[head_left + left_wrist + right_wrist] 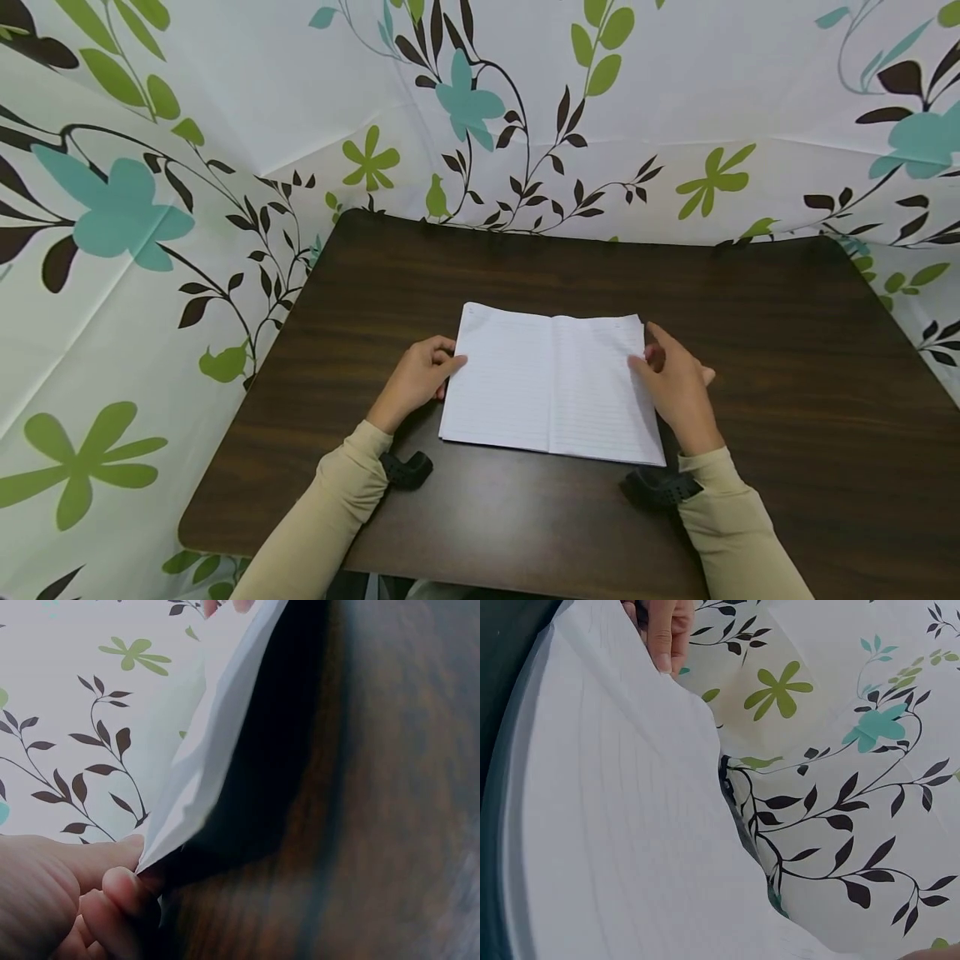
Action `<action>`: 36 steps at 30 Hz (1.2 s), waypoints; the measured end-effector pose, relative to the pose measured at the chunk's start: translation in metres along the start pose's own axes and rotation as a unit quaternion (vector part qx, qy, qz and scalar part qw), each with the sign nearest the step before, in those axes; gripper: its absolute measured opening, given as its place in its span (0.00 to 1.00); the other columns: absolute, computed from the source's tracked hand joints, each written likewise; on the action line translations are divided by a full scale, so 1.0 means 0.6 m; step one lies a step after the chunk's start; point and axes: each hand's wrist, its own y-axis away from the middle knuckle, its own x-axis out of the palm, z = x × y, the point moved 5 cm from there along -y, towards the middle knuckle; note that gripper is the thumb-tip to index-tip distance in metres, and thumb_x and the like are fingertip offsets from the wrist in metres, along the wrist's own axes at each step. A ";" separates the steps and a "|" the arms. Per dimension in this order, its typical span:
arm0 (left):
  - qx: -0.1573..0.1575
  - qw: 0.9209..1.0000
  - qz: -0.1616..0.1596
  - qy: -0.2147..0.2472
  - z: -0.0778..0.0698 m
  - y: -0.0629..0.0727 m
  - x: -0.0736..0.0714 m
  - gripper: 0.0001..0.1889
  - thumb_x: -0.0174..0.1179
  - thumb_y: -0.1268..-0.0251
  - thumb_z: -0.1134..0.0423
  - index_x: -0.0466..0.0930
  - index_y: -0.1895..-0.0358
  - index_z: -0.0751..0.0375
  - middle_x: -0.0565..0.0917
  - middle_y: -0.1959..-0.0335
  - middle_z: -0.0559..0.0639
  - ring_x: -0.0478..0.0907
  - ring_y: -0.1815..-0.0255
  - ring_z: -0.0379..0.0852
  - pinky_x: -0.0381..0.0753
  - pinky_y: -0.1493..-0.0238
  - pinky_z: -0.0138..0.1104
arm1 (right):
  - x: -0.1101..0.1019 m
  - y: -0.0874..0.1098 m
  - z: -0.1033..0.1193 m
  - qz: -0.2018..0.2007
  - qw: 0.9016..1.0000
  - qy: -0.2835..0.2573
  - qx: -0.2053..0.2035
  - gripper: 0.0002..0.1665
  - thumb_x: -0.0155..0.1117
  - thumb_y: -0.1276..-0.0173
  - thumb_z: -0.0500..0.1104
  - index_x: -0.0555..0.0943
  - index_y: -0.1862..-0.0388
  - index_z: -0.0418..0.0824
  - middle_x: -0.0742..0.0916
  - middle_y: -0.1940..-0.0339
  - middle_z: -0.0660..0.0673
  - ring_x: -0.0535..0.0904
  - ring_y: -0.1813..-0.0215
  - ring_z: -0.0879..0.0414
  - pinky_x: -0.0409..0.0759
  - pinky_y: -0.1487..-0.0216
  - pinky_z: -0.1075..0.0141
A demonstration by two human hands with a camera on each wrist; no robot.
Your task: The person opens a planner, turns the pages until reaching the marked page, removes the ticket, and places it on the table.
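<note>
An open notebook (502, 379) with white ruled pages is spread in front of me, its centre fold running between two blank-looking pages. My left hand (417, 377) pinches the left edge, thumb on the page and fingers at the edge and below. In the left wrist view the same hand (82, 900) grips a corner of the pages (199, 772) between thumb and finger. At the right edge, my right hand (678, 383) holds the notebook with its thumb on the page; its other fingers are partly hidden behind. The right wrist view shows the ruled page (630, 810) bowing.
A dark wood-grain table (795, 350) lies under the notebook. Patterned cloth (247, 100) with leaves and flowers hangs around its back and sides. Each wrist wears a black band, the left band (405, 471) and the right band (660, 487).
</note>
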 end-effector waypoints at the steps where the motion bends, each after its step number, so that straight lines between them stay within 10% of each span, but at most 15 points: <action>1: -0.001 1.000 0.000 0.001 0.001 0.001 0.000 0.20 0.62 0.22 0.56 0.78 0.36 0.65 0.83 0.74 0.51 0.73 0.84 0.43 0.76 0.77 0.36 | 0.001 0.000 0.001 0.000 1.000 -0.001 -0.003 0.32 0.66 0.25 0.40 0.72 0.27 0.29 0.82 0.60 0.36 0.76 0.59 0.44 0.49 0.56 0.51; 12: -0.005 1.000 -0.008 0.003 0.005 0.004 -0.006 0.20 0.62 0.23 0.57 0.78 0.37 0.65 0.83 0.74 0.51 0.72 0.84 0.43 0.76 0.77 0.36 | 0.019 0.008 0.041 -0.025 0.990 -0.029 -0.135 0.19 0.60 0.24 0.32 0.82 0.37 0.30 0.83 0.41 0.32 0.81 0.44 0.38 0.79 0.46 0.43; 22: -0.001 1.000 -0.005 0.000 0.005 0.001 -0.005 0.19 0.63 0.23 0.57 0.79 0.38 0.65 0.86 0.72 0.52 0.73 0.84 0.42 0.76 0.78 0.35 | 0.013 0.067 0.104 -0.011 0.976 0.080 -0.203 0.24 0.63 0.25 0.35 0.79 0.31 0.37 0.86 0.37 0.35 0.85 0.39 0.36 0.85 0.50 0.40; 36: 0.004 1.000 -0.008 0.010 0.004 -0.002 -0.003 0.18 0.63 0.23 0.56 0.80 0.39 0.64 0.84 0.74 0.51 0.72 0.85 0.42 0.75 0.78 0.35 | 0.008 0.152 0.179 0.003 0.944 0.078 -0.321 0.43 0.68 0.41 0.26 0.72 0.24 0.40 0.79 0.27 0.37 0.82 0.35 0.39 0.85 0.51 0.46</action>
